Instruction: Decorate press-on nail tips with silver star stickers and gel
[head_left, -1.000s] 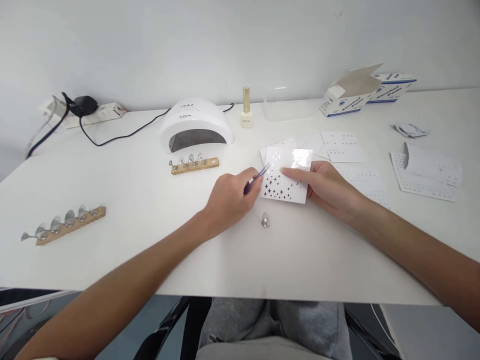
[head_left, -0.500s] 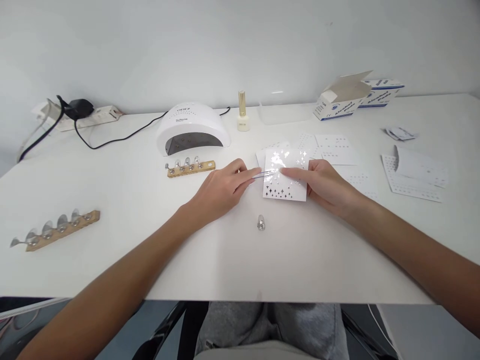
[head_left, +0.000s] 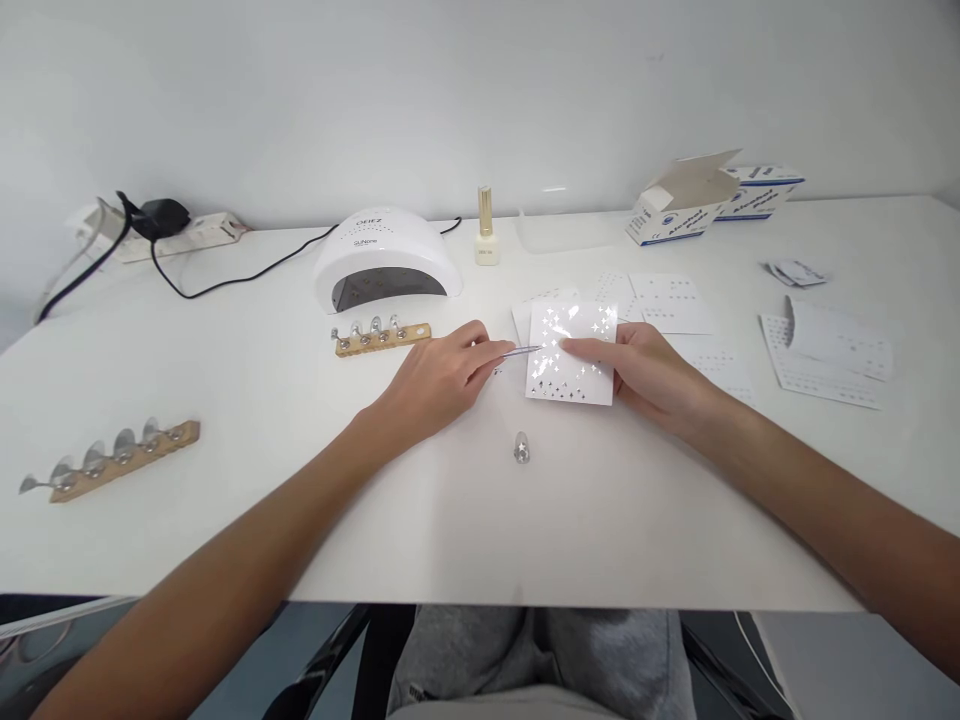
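left hand (head_left: 448, 375) pinching the tweezers (head_left: 523, 351), tips over the sticker sheet (head_left: 564, 375); i've got the right hand (head_left: 651, 375) pinching the sheet's right side, thumb on top, over the table (head_left: 480, 530), one fake nail (head_left: 522, 448) lying near.

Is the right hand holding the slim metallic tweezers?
No, the left hand holds the tweezers, while the right hand grips the square white star-sticker sheet.

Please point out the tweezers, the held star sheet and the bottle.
Tweezers (head_left: 523, 350): head view, middle of the metal shaft.
Star sheet (head_left: 558, 373): head view, just below its middle.
Bottle (head_left: 487, 247): head view, the white lower part.
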